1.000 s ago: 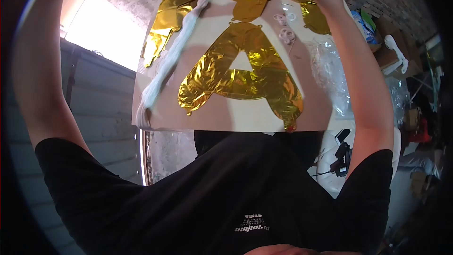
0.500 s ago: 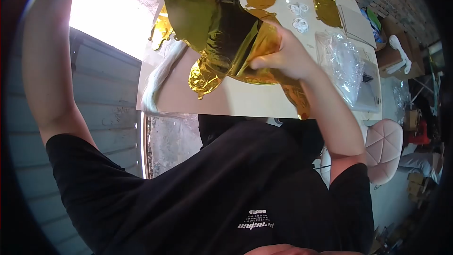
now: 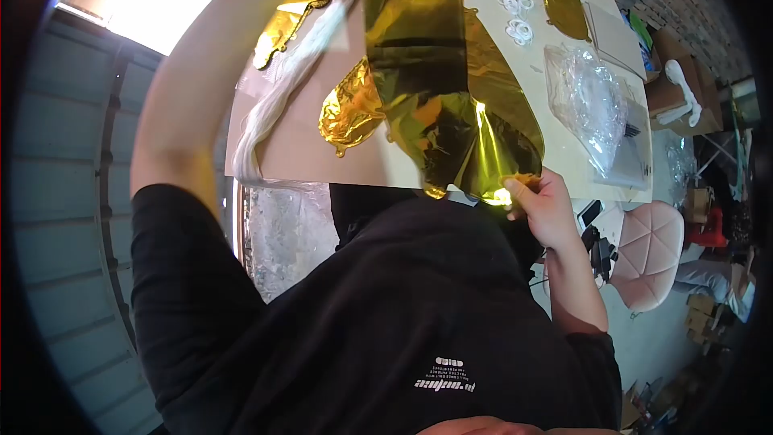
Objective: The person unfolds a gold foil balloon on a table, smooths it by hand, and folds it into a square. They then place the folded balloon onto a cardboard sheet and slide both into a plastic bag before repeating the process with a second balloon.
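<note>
Over the table (image 3: pixel 278 157), the foil (image 3: pixel 419 48) reaches the near edge, pinched by the right hand (image 3: pixel 551 211); the left hand's grip is out of view. Light tension should limit creasing.

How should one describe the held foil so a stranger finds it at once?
Find the table, then the right hand at its near edge. The large foil extends from there, its tip pinched; the gold piece beside it lies on the table.

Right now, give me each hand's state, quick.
Left hand: out of view past the top edge, so its grip cannot be told.
Right hand: closed, pinching the near end of a gold foil piece.
</note>
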The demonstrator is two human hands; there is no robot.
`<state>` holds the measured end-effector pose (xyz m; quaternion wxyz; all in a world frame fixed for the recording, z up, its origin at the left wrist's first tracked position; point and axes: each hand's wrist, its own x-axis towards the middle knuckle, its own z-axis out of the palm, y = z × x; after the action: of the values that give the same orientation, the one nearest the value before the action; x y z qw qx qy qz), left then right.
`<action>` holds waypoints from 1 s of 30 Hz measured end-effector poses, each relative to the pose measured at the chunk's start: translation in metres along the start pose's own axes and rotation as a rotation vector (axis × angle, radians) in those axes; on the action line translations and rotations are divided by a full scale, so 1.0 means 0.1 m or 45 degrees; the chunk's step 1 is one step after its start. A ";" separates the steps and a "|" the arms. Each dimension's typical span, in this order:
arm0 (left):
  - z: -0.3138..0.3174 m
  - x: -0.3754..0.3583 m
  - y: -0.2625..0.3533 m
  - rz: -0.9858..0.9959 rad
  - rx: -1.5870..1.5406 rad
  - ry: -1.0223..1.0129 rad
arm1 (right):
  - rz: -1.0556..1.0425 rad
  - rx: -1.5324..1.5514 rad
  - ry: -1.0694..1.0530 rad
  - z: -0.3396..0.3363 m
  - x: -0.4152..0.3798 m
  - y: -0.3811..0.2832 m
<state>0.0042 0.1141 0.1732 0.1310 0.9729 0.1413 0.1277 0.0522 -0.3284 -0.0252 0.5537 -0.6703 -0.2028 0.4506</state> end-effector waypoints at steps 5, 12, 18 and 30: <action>1.41 0.44 -0.49 0.107 -0.491 -0.224 | 0.155 -0.435 0.282 -0.01 -0.11 0.05; 2.13 0.56 -0.47 0.127 -0.152 -0.292 | -0.044 -0.747 0.346 0.04 -0.11 0.14; 2.20 0.51 -0.66 0.051 -0.521 -0.214 | -0.118 -0.748 0.355 -0.02 -0.05 0.22; 2.15 0.37 -0.65 -0.152 -0.547 -0.093 | -0.139 -0.735 0.395 0.08 0.00 0.14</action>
<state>0.0841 0.1389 -0.0381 0.3475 0.9166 0.1632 0.1117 0.0426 -0.3280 -0.0381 0.3886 -0.8483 -0.2710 0.2366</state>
